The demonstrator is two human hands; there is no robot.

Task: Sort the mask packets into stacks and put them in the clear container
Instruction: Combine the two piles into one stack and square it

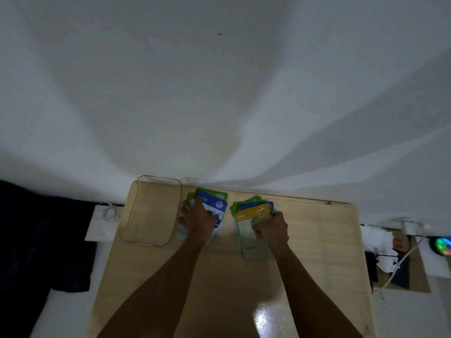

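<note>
Left hand (199,219) flat on blue-topped stack (214,208), right hand (271,229) gripping yellow-topped stack (251,215)

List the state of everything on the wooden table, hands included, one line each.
Clear plastic container: empty, flat on the table.
Left fanned pile of mask packets, blue on top: pressed under the left hand.
Right fanned pile, yellow on top: held by the right hand.
Left hand: fingers spread.
Right hand: curled, gripping.
</note>
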